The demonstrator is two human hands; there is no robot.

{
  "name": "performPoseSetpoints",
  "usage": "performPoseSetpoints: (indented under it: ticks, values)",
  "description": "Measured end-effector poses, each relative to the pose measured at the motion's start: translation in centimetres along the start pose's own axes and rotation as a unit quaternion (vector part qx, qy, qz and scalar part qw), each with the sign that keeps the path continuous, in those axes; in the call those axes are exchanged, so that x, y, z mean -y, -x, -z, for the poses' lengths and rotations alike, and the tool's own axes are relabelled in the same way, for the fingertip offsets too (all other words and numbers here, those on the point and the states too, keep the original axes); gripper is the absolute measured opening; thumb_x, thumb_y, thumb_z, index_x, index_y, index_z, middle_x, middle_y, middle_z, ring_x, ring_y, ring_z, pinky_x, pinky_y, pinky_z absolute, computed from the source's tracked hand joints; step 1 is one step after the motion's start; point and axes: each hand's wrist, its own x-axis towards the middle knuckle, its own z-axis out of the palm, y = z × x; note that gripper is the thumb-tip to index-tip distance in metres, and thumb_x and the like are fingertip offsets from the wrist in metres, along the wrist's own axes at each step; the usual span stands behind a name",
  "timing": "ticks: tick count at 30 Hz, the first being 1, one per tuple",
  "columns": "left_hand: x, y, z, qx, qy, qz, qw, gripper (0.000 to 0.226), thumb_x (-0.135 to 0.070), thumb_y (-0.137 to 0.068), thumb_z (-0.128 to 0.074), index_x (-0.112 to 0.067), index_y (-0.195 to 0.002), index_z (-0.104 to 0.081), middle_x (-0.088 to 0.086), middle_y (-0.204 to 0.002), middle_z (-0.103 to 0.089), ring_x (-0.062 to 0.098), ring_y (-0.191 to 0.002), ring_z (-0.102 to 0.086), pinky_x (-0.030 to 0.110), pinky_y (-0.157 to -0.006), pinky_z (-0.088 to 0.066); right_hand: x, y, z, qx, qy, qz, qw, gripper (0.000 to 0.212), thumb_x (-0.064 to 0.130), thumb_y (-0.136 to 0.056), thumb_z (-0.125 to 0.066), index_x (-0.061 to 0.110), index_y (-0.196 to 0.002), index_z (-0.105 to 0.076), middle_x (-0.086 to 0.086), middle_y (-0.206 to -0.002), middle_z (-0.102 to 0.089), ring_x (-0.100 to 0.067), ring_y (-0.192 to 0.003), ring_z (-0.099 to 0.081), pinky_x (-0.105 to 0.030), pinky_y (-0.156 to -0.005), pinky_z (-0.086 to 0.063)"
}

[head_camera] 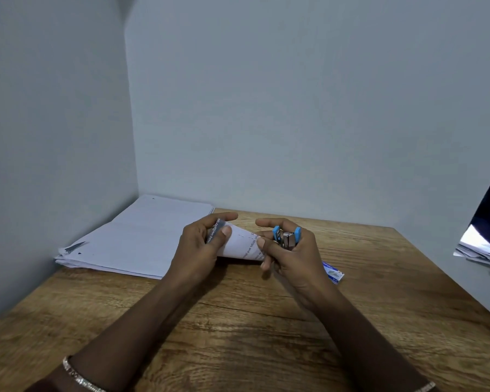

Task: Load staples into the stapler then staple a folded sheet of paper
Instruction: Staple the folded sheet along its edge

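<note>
Far left, in the wall corner: a loose paper stack [136, 239] on the table [238, 335], not in play. Left hand [204, 244] pinches the left end of the folded sheet [241, 244], thumb on top pressing it against the curled fingers behind. The sheet is held up off the table between the two hands, printed text showing. There are a few small marks near its upper edge, too small for me to say if they're staples. Right hand [292, 250] is wrapped round the small blue stapler [286, 237]: fingers curled under it, thumb tip on the sheet's right end, index finger stretched out above. The stapler sits in the palm just right of the sheet, at its edge. I can't tell whether the paper is inside the throat, or whether the magazine is closed. The staple box [333, 271] lies on the table just right of the right hand and slightly nearer, partly hidden by it. More papers [481, 250] sit at the right frame edge, well apart. My read: loading looks done or set aside, and we're in the stapling step, lining up sheet and stapler. Next move calls for feeding the folded edge squarely into the throat with the left pinch holding the layers flush, then one firm right-hand squeeze. Risk: the layers slip, or the staple lands off the edge.
</note>
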Motion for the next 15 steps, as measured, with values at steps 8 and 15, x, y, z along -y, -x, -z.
performPoseSetpoints:
  ticks: [8, 15]
  values:
    - [0.1, 0.1, -0.1, -0.120, -0.160, -0.117, 0.973, 0.022, -0.042, -0.101, -0.046, -0.029, -0.096, -0.063, -0.008, -0.087, -0.069, 0.014, -0.085, -0.062, 0.031, -0.072, -0.048, 0.2, 0.0, 0.3, -0.046, 0.028, 0.005, 0.999, 0.015, 0.011, -0.091, -0.072, 0.022, -0.098, -0.078, -0.011, -0.075, -0.077, -0.020, -0.064, -0.073, -0.029, -0.049, -0.051]
    - [-1.6, 0.4, 0.0, -0.168, -0.056, 0.124, 0.976, 0.072, -0.067, -0.088, -0.051, -0.007, -0.052, -0.064, 0.009, -0.047, -0.059, 0.018, -0.038, -0.052, 0.026, -0.039, -0.039, 1.4, -0.2, 0.8, -0.093, 0.105, 0.103, 0.985, 0.017, 0.005, -0.092, -0.069, 0.019, -0.091, -0.079, 0.006, -0.092, -0.080, -0.006, -0.069, -0.068, -0.032, -0.057, -0.059]
